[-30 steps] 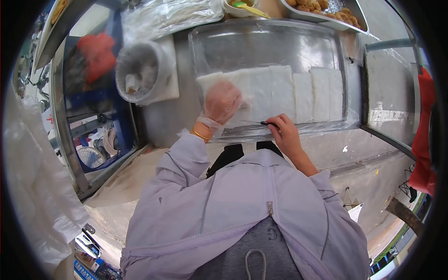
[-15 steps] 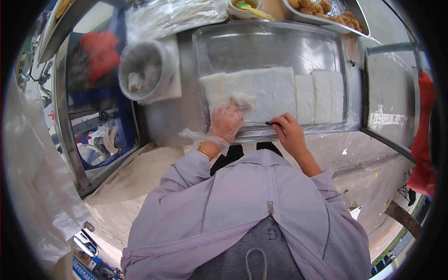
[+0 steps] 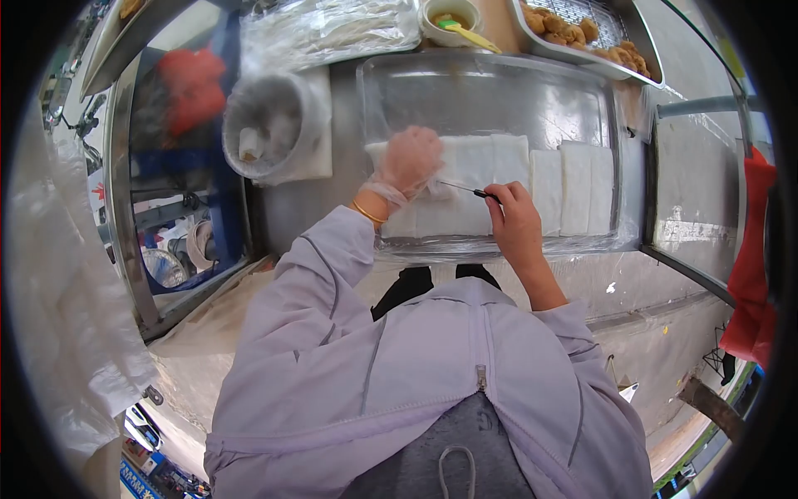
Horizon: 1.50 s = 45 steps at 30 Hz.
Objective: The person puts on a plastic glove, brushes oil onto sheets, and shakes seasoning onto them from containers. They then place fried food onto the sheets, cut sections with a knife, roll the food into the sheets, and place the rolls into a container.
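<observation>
My left hand, in a thin clear plastic glove, is over the left part of a row of flat white sheets. Its fingers look closed and are blurred; whether they grip anything is hidden. Just right of it lies a small pale crumpled piece on the sheets. My bare right hand pinches the black handle of a thin metal tool, whose tip points left toward my left hand. The sheets lie in the near half of a metal tray with clear film along its front edge.
A plastic-lined bin stands left of the tray. Behind are a film-covered tray, a bowl with a yellow-green brush, and a tray of brown fried pieces. Metal frames border the right side.
My left hand came back toward my body, then moved forward over the sheets again. My right hand and the tool tip have moved forward, off the sheets' front edge.
</observation>
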Each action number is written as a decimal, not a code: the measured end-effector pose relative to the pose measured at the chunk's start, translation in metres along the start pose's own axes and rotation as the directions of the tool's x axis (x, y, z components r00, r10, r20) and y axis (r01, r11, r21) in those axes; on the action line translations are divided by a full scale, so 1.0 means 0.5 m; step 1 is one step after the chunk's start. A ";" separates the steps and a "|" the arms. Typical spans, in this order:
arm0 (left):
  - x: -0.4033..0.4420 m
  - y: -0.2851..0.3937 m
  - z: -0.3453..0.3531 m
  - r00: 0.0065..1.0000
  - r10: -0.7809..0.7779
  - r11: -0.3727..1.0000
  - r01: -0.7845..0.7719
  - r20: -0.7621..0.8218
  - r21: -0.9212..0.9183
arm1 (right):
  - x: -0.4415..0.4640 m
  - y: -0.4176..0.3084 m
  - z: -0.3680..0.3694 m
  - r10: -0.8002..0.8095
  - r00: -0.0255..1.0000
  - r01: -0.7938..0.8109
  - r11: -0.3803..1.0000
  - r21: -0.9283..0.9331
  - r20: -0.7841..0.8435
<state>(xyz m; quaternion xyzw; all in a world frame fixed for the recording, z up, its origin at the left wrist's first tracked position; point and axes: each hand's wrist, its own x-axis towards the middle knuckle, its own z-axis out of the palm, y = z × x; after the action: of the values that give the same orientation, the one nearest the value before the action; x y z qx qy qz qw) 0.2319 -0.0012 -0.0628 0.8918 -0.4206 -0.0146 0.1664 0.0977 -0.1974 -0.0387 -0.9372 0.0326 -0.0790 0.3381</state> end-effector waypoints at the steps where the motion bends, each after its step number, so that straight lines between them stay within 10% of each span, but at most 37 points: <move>1: -0.017 0.010 0.003 1.000 0.005 1.000 -0.005 -0.002 0.008 | 0.001 0.002 0.003 0.002 1.000 -0.002 1.000 -0.023 0.021; 5: -0.083 0.035 0.051 0.984 0.167 0.984 -0.164 0.055 -0.068 | -0.011 0.021 0.004 0.093 0.995 -0.096 0.989 0.115 0.028; 8: -0.063 0.031 0.048 0.999 0.009 0.971 -0.021 -0.052 -0.238 | 0.002 0.019 -0.015 0.180 0.983 -0.169 0.970 0.174 -0.045; 10: -0.032 0.016 0.027 0.932 -0.274 0.732 0.362 0.237 -0.577 | 0.017 0.011 -0.026 0.159 0.985 -0.147 0.975 0.165 -0.068; 14: -0.002 -0.029 0.022 0.989 -0.062 0.971 0.092 0.137 -0.221 | 0.048 0.000 -0.006 0.025 0.998 -0.029 0.997 -0.071 -0.058; 16: 0.004 -0.005 -0.027 0.966 -0.110 0.994 0.112 -0.234 -0.003 | 0.055 0.015 0.007 0.023 0.997 -0.029 0.997 -0.075 -0.076; 19: 0.005 0.002 -0.008 0.984 0.178 0.983 -0.178 -0.014 0.050 | 0.058 0.024 0.007 0.027 0.997 -0.033 0.997 -0.074 -0.075; 23: 0.051 -0.049 -0.010 0.988 -0.049 0.981 0.075 0.146 -0.179 | 0.066 0.012 -0.001 0.052 0.989 -0.055 0.998 -0.015 -0.137; 26: 0.068 -0.075 -0.004 0.966 -0.115 0.990 0.092 0.231 0.107 | 0.069 0.018 0.008 0.090 0.989 -0.092 0.996 -0.007 -0.113; 29: 0.049 -0.055 0.020 0.996 0.015 0.983 0.001 -0.088 0.183 | 0.070 0.032 0.009 0.096 0.989 -0.100 0.995 -0.021 -0.115; 38: 0.106 -0.125 0.024 0.963 -0.258 0.942 0.269 0.082 -0.199 | 0.036 0.077 -0.023 0.202 0.979 -0.198 0.967 0.158 -0.005; 40: 0.117 -0.116 -0.042 0.676 -0.640 -0.141 0.363 0.365 -0.921 | 0.026 0.096 -0.028 0.184 0.983 -0.184 0.963 0.196 0.016; 42: 0.063 -0.119 -0.100 0.698 -0.690 -0.305 -0.043 0.190 -0.951 | 0.020 0.117 -0.039 0.218 0.976 -0.210 0.952 0.223 -0.011; 44: 0.008 -0.108 -0.177 0.510 -0.854 0.026 -0.150 -0.100 -0.988 | 0.023 0.134 -0.051 0.237 0.971 -0.229 0.948 0.219 -0.011; 45: -0.035 -0.136 -0.205 0.468 -0.848 0.298 0.036 -0.248 -0.954 | 0.016 0.151 -0.073 0.265 0.964 -0.256 0.945 0.204 -0.019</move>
<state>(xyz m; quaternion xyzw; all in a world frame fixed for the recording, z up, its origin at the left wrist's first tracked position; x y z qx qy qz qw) 0.2883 0.0815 0.0107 0.6769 0.0658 0.0891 0.7277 0.0986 -0.2795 -0.0581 -0.8839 0.1558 -0.0582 0.4371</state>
